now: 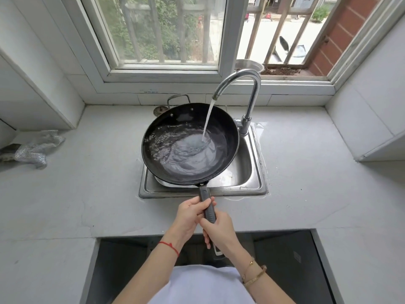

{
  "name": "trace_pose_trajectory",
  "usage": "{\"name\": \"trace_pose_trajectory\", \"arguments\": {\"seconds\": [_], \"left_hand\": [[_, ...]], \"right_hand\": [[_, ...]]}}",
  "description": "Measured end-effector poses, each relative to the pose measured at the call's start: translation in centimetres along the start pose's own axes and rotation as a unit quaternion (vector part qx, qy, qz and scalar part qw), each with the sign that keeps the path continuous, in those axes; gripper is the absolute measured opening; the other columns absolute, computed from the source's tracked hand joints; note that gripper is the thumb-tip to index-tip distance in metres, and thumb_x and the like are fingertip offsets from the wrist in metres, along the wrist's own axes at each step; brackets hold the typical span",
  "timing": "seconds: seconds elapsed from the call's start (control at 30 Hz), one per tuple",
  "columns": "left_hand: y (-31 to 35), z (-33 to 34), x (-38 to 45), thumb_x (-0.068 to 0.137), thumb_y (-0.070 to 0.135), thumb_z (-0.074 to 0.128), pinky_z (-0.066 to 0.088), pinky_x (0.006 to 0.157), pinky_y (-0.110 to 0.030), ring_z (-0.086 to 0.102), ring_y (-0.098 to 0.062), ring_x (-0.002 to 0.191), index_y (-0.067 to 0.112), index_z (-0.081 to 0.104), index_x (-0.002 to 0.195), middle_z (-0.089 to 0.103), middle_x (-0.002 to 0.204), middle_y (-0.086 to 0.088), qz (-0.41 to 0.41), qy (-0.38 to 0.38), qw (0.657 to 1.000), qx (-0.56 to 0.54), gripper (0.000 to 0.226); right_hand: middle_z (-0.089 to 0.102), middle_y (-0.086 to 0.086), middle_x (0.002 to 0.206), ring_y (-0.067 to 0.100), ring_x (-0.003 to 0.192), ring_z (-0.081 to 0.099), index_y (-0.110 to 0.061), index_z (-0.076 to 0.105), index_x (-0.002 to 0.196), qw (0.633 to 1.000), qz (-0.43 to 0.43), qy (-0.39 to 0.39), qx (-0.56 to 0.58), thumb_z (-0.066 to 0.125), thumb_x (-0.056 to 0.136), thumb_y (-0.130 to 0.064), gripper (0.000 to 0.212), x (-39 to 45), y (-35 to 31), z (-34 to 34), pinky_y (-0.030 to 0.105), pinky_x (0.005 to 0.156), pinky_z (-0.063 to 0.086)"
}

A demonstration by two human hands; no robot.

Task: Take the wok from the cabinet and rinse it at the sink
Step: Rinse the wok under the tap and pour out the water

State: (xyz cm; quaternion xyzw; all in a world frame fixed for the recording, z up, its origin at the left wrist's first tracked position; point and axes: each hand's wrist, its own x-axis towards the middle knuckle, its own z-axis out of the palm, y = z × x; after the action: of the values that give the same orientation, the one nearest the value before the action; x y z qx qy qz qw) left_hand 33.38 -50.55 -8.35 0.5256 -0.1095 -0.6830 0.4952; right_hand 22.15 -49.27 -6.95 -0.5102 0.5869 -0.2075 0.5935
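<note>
A black wok (pixel 175 126) hangs over the small steel sink (pixel 247 172), covering most of it. Water runs from the curved chrome tap (pixel 245 77) into the wok's right half and swirls across its bottom. The wok's long dark handle (pixel 207 202) points toward me. My left hand (pixel 189 216) grips the handle from the left, and my right hand (pixel 220 232) grips it just behind, nearer its end. The handle's tip shows below my right hand.
A pale stone counter (pixel 87 183) surrounds the sink. A silvery scouring cloth (pixel 36 148) lies at the far left. A metal bowl (pixel 248 65) stands on the window sill behind the tap. White cabinets flank both sides. An open recess lies below the counter edge.
</note>
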Motion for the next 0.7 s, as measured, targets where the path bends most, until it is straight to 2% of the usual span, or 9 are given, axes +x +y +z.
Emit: {"name": "trace_pose_trajectory", "arguments": {"seconds": [0.1,0.23,0.37,0.47,0.57,0.63,0.7], "left_hand": [[0.1,0.2,0.0,0.087,-0.005,0.065,0.060,0.074,-0.026,0.074,-0.014,0.086,-0.002,0.069,0.106,0.078,0.089,-0.007,0.027,0.016,0.999,0.015,0.019],[0.6,0.6,-0.1,0.084,-0.006,0.069,0.058,0.065,-0.020,0.074,-0.010,0.074,-0.003,0.071,0.099,0.078,0.078,-0.005,0.073,0.048,0.995,0.050,0.015],[1.0,0.8,-0.1,0.083,-0.003,0.072,0.057,0.065,-0.021,0.071,-0.011,0.067,0.002,0.073,0.088,0.076,0.074,-0.007,0.105,0.074,0.987,0.092,0.007],[1.3,0.8,-0.1,0.082,0.002,0.074,0.052,0.054,-0.018,0.069,-0.010,0.058,-0.001,0.074,0.084,0.076,0.071,-0.008,0.107,0.087,0.984,0.108,0.003],[1.4,0.7,-0.1,0.083,0.006,0.074,0.047,0.043,-0.017,0.064,-0.009,0.045,-0.007,0.073,0.086,0.074,0.072,-0.012,0.084,0.089,0.986,0.109,0.013],[1.2,0.6,0.0,0.084,0.008,0.074,0.048,0.043,-0.020,0.064,-0.013,0.047,-0.007,0.073,0.087,0.075,0.077,-0.016,0.066,0.082,0.989,0.108,0.016],[1.0,0.5,0.0,0.085,0.007,0.072,0.052,0.051,-0.023,0.068,-0.018,0.061,-0.007,0.073,0.091,0.075,0.082,-0.016,0.048,0.065,0.993,0.084,0.015]], "right_hand": [[0.055,0.003,0.046,0.017,0.034,0.052,-0.009,0.056,0.073,1.000,0.000,-0.013,0.027,0.061,0.095,-0.014,0.022,0.2,0.3,-0.1,0.025,0.035,0.045],[0.053,0.006,0.048,0.019,0.035,0.049,-0.003,0.054,0.078,0.997,0.013,-0.037,0.074,0.058,0.095,-0.007,0.018,0.5,-0.1,0.1,0.026,0.035,0.043],[0.052,0.006,0.048,0.018,0.035,0.048,-0.003,0.054,0.075,0.992,0.035,-0.054,0.104,0.058,0.096,-0.007,0.021,0.6,-1.1,0.1,0.024,0.035,0.042],[0.053,0.005,0.048,0.016,0.035,0.048,-0.003,0.055,0.075,0.989,0.050,-0.062,0.123,0.057,0.096,-0.006,0.021,0.6,-1.8,0.0,0.023,0.035,0.043],[0.053,0.004,0.047,0.015,0.035,0.049,-0.003,0.056,0.075,0.989,0.059,-0.058,0.119,0.057,0.094,-0.004,0.019,0.7,-2.0,0.0,0.023,0.035,0.043],[0.054,0.004,0.048,0.015,0.036,0.051,-0.003,0.058,0.075,0.993,0.053,-0.051,0.092,0.057,0.094,-0.006,0.019,0.7,-1.9,0.0,0.024,0.037,0.045],[0.056,0.003,0.049,0.016,0.037,0.052,-0.004,0.059,0.075,0.997,0.040,-0.041,0.050,0.058,0.094,-0.009,0.019,0.7,-1.6,-0.1,0.025,0.038,0.047]]}}
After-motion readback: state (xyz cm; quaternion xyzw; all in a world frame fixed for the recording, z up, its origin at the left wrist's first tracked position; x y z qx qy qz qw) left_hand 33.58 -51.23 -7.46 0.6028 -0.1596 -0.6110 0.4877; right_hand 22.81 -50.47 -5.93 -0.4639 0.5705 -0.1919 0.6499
